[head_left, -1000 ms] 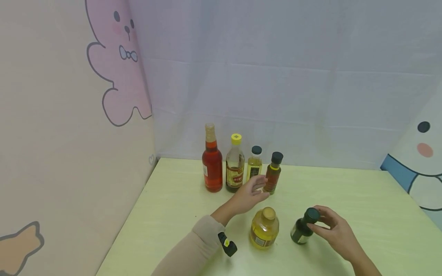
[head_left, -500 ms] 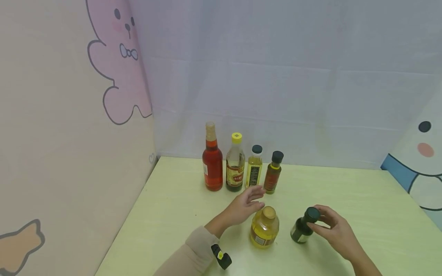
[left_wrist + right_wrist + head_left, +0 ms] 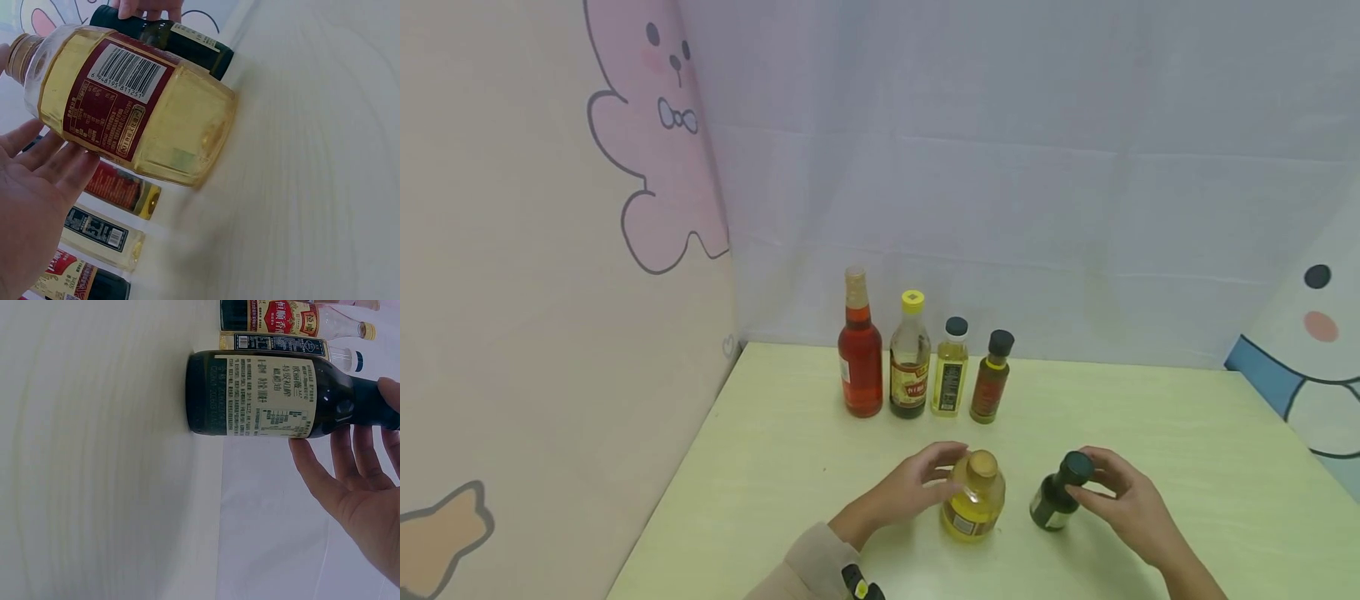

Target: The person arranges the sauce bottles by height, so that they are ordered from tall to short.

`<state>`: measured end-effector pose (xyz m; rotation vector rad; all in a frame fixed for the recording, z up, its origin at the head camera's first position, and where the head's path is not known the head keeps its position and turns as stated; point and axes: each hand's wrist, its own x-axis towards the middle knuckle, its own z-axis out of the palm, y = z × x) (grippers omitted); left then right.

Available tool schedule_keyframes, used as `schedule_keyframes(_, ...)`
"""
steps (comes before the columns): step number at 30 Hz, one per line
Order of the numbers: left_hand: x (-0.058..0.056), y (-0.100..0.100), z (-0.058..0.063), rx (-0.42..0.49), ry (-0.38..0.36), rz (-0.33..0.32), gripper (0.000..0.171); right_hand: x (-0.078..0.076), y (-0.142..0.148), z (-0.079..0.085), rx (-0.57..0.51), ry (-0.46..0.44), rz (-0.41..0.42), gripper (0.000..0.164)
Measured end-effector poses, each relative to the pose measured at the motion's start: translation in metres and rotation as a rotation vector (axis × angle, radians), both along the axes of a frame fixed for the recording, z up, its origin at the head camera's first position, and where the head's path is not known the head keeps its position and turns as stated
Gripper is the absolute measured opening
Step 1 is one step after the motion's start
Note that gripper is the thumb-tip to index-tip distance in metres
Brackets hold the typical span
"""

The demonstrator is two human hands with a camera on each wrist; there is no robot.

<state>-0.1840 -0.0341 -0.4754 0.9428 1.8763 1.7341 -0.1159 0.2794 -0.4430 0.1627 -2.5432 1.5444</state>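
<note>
A squat clear bottle of yellow oil [image 3: 976, 504] with a gold cap stands upright on the pale table. My left hand [image 3: 904, 492] is at its left side, thumb in front and fingers reaching behind. In the left wrist view the fingers [image 3: 53, 156] are extended beside the oil bottle's barcode label, with a gap at the palm. To the right, my right hand [image 3: 1131, 508] pinches the neck of a small dark bottle [image 3: 1051, 507] with a dark green cap. Its cream printed label [image 3: 269, 397] faces the right wrist camera; its base is at the table.
Behind stand several bottles in a row: a tall red one [image 3: 861, 367], a yellow-capped sauce bottle [image 3: 910, 379], a slim bottle of light oil [image 3: 951, 379] and a dark-capped bottle with a red label [image 3: 989, 390]. A white curtain [image 3: 1000, 167] hangs at the table's back edge.
My left hand has come back from the rear row, moving down toward me to the side of the oil bottle. The right hand and dark bottle have stayed in place.
</note>
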Motion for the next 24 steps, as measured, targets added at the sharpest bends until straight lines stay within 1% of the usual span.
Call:
schedule_keyframes(8, 0.006, -0.002, -0.009, -0.021, -0.007, 0.004, 0.068, 0.001, -0.002, 0.001, 0.002, -0.005, -0.004, 0.042)
schedule_keyframes(11, 0.009, 0.000, -0.010, -0.033, 0.019, 0.021, 0.074, 0.001, -0.002, 0.001, 0.001, -0.002, -0.008, 0.042)
schedule_keyframes(19, 0.020, 0.009, -0.012, -0.107, 0.107, 0.122, 0.083, 0.002, -0.003, 0.002, 0.013, -0.001, -0.019, 0.043)
schedule_keyframes(24, 0.025, 0.013, -0.011, -0.144, 0.127, 0.176, 0.083, 0.002, -0.003, 0.003, 0.025, -0.001, -0.025, 0.043)
